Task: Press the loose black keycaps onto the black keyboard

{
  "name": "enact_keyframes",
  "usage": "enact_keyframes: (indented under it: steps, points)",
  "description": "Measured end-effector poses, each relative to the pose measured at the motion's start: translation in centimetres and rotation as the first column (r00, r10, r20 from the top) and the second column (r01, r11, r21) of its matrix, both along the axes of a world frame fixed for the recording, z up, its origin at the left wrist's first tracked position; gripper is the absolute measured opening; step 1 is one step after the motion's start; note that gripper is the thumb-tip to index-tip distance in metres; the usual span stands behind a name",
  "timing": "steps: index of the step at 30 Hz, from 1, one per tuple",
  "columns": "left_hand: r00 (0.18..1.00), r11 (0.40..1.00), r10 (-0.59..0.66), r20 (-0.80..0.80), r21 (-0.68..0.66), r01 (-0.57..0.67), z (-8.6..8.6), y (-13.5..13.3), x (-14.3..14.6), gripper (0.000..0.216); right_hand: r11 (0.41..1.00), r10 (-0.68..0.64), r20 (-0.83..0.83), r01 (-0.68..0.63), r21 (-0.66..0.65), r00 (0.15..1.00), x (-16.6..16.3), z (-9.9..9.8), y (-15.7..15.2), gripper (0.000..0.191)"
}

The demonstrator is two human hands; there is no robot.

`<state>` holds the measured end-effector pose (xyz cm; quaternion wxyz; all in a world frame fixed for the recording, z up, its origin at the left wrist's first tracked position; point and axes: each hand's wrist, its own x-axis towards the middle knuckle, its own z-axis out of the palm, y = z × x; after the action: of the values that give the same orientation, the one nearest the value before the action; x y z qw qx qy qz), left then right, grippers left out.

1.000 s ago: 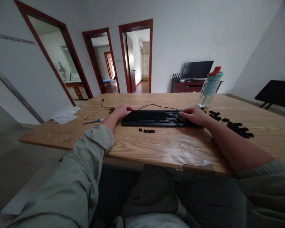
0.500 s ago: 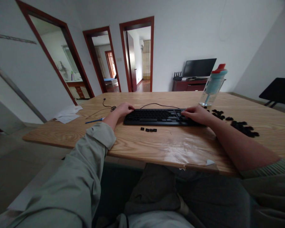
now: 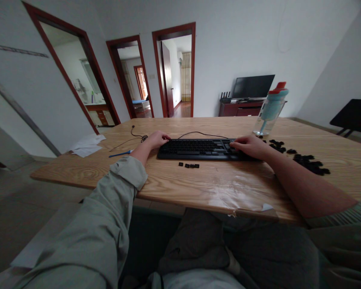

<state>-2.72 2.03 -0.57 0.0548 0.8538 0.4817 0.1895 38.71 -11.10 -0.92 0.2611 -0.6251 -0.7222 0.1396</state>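
A black keyboard (image 3: 195, 147) lies flat on the wooden table in front of me, with keys missing in its lower rows. At its left end, the fingers of my left hand (image 3: 157, 140) are closed on the upper corner. My right hand (image 3: 250, 146) rests over the right part, thumb and fingertips pinched together at the keys; whatever is between them is too small to make out. Several loose black keycaps (image 3: 187, 165) lie in a short row just below the keyboard. More keycaps (image 3: 311, 162) are heaped to the right, beyond my right forearm.
A clear bottle with a red and blue lid (image 3: 270, 110) stands behind my right hand. Left of the keyboard are a blue pen-like tool (image 3: 119, 153), a coiled black cable (image 3: 143, 138) and crumpled white paper (image 3: 88, 145). Torn clear film covers part of the table's front edge (image 3: 243, 196).
Both hands stay in place on the keyboard, and nothing on the table has been moved. The view has shifted very slightly.
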Motion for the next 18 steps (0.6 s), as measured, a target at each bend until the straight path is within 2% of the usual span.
enact_keyframes:
  steps: [5, 9, 12, 18]
  points:
    - [0.986, 0.998, -0.020, 0.164, -0.059, 0.030, -0.34, -0.21, -0.30, 0.045, 1.000, 0.010, -0.016, -0.010, 0.022, 1.000, -0.07, -0.04, -0.05, 0.046]
    - [0.979, 0.997, 0.003, 0.203, -0.078, 0.013, -0.26, -0.61, -0.23, 0.054, 1.000, 0.002, -0.024, -0.002, 0.019, 1.000, -0.08, -0.04, -0.03, 0.046]
    - [0.984, 0.998, 0.008, 0.179, -0.056, 0.002, -0.16, -0.71, -0.15, 0.051, 1.000, 0.003, -0.027, -0.003, 0.000, 1.000, -0.04, -0.05, 0.04, 0.046]
    - [0.997, 0.998, -0.051, 0.051, 0.033, 0.049, -0.20, -0.04, -0.14, 0.029, 1.000, 0.026, -0.033, -0.026, -0.001, 0.999, 0.19, -0.38, 0.42, 0.047]
